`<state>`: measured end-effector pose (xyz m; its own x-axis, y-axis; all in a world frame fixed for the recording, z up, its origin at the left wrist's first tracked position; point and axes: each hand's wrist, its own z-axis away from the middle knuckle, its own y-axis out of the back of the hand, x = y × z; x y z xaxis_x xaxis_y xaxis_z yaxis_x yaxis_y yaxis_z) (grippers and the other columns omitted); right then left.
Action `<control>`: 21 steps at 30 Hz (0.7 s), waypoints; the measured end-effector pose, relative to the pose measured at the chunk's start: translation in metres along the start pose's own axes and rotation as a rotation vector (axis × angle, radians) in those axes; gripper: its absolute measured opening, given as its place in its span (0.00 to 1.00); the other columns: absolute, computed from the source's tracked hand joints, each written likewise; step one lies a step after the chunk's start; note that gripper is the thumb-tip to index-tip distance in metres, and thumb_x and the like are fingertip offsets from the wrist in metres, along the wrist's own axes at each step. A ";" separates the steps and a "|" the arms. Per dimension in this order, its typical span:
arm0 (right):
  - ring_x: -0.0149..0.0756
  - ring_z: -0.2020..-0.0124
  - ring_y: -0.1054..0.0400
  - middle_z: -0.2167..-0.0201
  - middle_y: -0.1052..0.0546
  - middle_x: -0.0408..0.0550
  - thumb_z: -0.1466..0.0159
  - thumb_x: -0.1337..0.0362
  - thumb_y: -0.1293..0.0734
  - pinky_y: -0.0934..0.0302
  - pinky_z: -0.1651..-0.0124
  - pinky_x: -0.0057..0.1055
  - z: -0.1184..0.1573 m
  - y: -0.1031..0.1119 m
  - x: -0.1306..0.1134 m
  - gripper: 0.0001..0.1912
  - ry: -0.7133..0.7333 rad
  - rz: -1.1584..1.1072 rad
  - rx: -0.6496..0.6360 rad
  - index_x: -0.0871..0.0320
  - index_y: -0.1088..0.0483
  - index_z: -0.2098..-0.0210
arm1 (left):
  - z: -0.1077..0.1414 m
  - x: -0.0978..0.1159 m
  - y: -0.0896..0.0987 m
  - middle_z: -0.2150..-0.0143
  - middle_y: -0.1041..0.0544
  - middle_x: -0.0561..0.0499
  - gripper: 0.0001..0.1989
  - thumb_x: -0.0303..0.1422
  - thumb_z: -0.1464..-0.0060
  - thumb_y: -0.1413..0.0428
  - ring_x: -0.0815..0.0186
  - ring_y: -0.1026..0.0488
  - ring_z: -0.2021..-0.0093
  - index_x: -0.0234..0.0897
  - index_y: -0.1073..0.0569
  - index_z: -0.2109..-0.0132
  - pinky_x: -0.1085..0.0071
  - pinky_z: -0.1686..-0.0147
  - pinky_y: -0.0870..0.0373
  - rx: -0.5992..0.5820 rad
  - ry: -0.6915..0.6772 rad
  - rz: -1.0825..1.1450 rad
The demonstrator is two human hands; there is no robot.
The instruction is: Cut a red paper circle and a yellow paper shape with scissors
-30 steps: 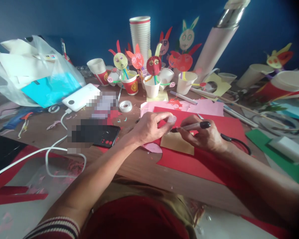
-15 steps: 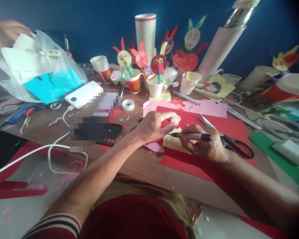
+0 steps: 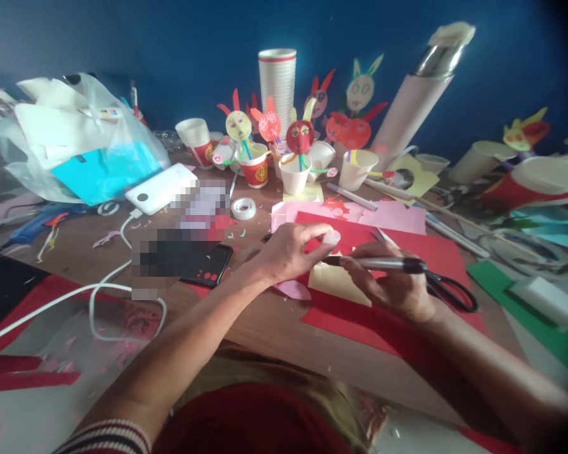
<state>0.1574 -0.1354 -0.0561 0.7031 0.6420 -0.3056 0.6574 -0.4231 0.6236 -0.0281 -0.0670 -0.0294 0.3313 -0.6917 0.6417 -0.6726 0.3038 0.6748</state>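
Observation:
Between the thumb and fingers of my left hand (image 3: 293, 252) is a small pale pink paper circle (image 3: 331, 238). My right hand (image 3: 397, 287) grips a dark marker (image 3: 388, 265), its tip pointing left, close to the left thumb and the circle. Both hands are over a pale yellow paper piece (image 3: 338, 284) on red paper (image 3: 360, 321). Scissors (image 3: 454, 293) with black handles lie partly behind my right hand. A pink paper piece (image 3: 293, 289) is below my left hand.
Paper cups with rabbit-faced figures (image 3: 296, 173) stand behind the hands, near a cup stack (image 3: 277, 82) and a pink flask (image 3: 409, 110). Tape (image 3: 243, 209), a phone (image 3: 213, 268), a white power bank (image 3: 161, 188) with a cable and a plastic bag (image 3: 146, 148) are on the left.
The marker now lies flatter and reaches further right, with my right hand turned slightly. The other hand at the upper left is gone from view. The whole view has shifted a little.

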 end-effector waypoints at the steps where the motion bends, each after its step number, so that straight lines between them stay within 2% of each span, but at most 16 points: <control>1: 0.36 0.76 0.28 0.73 0.24 0.45 0.42 0.69 0.33 0.36 0.76 0.31 0.000 0.004 0.000 0.05 -0.085 -0.083 0.030 0.53 0.32 0.68 | 0.000 0.001 0.000 0.77 0.31 0.57 0.10 0.35 0.43 0.50 0.74 0.38 0.78 0.36 0.27 0.66 0.78 0.78 0.43 0.011 -0.005 -0.018; 5: 0.36 0.80 0.31 0.77 0.27 0.44 0.40 0.66 0.35 0.38 0.79 0.34 -0.001 0.022 0.000 0.03 -0.386 -0.409 0.142 0.52 0.30 0.68 | 0.000 0.001 -0.001 0.76 0.30 0.56 0.08 0.34 0.43 0.50 0.74 0.37 0.77 0.36 0.29 0.68 0.78 0.76 0.40 0.022 0.001 -0.002; 7: 0.36 0.83 0.34 0.80 0.29 0.42 0.39 0.64 0.36 0.41 0.81 0.35 -0.004 0.028 0.002 0.04 -0.469 -0.468 0.273 0.51 0.29 0.68 | 0.001 -0.001 -0.003 0.73 0.28 0.56 0.07 0.33 0.43 0.49 0.75 0.37 0.78 0.36 0.30 0.66 0.79 0.77 0.40 0.055 0.005 0.041; 10: 0.40 0.81 0.33 0.82 0.30 0.42 0.37 0.63 0.38 0.39 0.76 0.38 -0.008 0.030 0.008 0.07 -0.559 -0.464 0.424 0.47 0.29 0.60 | 0.004 -0.006 -0.006 0.75 0.29 0.57 0.06 0.34 0.45 0.47 0.77 0.44 0.83 0.36 0.30 0.64 0.78 0.83 0.44 0.127 0.021 0.084; 13: 0.41 0.77 0.31 0.79 0.27 0.44 0.38 0.62 0.36 0.37 0.72 0.40 -0.006 0.026 0.014 0.09 -0.556 -0.427 0.399 0.47 0.29 0.57 | 0.006 -0.009 -0.006 0.80 0.32 0.58 0.07 0.35 0.45 0.47 0.76 0.49 0.86 0.36 0.30 0.63 0.77 0.87 0.48 0.201 0.074 0.163; 18: 0.37 0.74 0.30 0.71 0.26 0.46 0.39 0.61 0.34 0.34 0.72 0.36 0.000 0.020 0.013 0.06 -0.509 -0.507 0.292 0.52 0.28 0.61 | 0.004 -0.011 -0.003 0.83 0.36 0.58 0.11 0.39 0.45 0.47 0.75 0.47 0.85 0.35 0.29 0.61 0.77 0.86 0.48 0.326 0.122 0.226; 21: 0.36 0.73 0.30 0.73 0.27 0.45 0.37 0.60 0.36 0.32 0.71 0.34 0.000 0.020 0.011 0.07 -0.548 -0.574 0.255 0.54 0.31 0.61 | 0.004 -0.012 -0.001 0.81 0.34 0.57 0.11 0.37 0.46 0.46 0.74 0.42 0.83 0.35 0.28 0.59 0.77 0.82 0.41 0.352 0.151 0.201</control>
<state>0.1781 -0.1368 -0.0475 0.2289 0.4276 -0.8745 0.9487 -0.2995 0.1019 -0.0341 -0.0617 -0.0386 0.2461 -0.5304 0.8112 -0.9095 0.1629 0.3825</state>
